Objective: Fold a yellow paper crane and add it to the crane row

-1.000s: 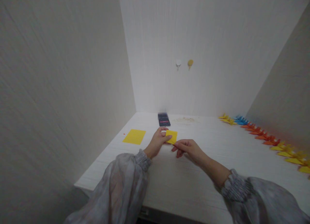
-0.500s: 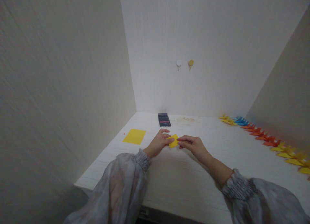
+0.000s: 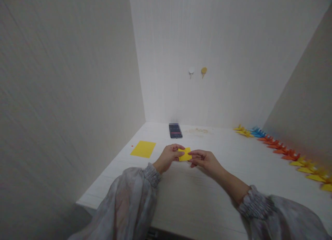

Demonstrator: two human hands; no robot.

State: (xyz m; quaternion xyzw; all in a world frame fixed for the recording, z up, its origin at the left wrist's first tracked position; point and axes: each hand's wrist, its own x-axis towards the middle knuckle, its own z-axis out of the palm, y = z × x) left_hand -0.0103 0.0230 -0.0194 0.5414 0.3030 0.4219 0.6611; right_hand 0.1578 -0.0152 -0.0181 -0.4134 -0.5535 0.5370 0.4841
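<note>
Between my hands, just over the table, is a small folded piece of yellow paper (image 3: 185, 155). My left hand (image 3: 169, 157) pinches its left side, thumb on top. At the right edge, my right hand (image 3: 204, 160) grips it between thumb and fingers. A larger yellow paper sheet (image 3: 143, 149) lies flat on the table to the left of my left hand. How the small piece is folded underneath is hidden.
A phone (image 3: 175, 131) lies near the back wall. Along the right wall runs a row of folded paper cranes in yellow, blue (image 3: 257, 132) and orange (image 3: 278, 146). A white hook (image 3: 191, 72) and a yellow hook (image 3: 203, 71) are on the back wall above the white table (image 3: 207, 198).
The small yellow paper has turned from a tilted position to nearly level with me. Both hands have shifted their fingers along its edges. The view has tipped slightly upward.
</note>
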